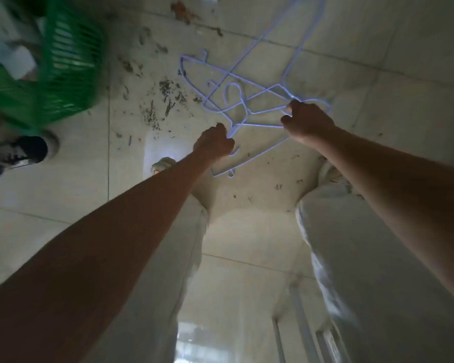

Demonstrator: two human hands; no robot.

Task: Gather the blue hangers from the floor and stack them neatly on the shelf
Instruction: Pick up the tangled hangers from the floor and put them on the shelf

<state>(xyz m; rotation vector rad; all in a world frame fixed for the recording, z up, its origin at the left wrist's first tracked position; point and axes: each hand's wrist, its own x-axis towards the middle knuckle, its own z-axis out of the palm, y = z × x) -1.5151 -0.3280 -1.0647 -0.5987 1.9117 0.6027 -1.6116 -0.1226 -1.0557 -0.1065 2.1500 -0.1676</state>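
Both arms reach down toward a tangle of blue hangers [236,100] lying on the tiled floor [325,205]. The left hand [214,145] sits at the near edge of the tangle, its fingers [220,129] curled into a fist around the thin wire of one hanger. The right hand [308,121] is at the right side of the tangle, its fingers [288,113] curled around the wire where several hangers cross. The hangers overlap one another loosely; one long wire runs away from the tangle toward the top of the view, and another hanger lies just nearer than the tangle, between the two hands and the person's pale trouser legs [338,231]. Dark flecks of dirt [165,100] are scattered on the floor just left of the tangle. Well to the left of the tangle stands a green slatted basket [68,61], blurred, and below it a dark shoe [34,150].
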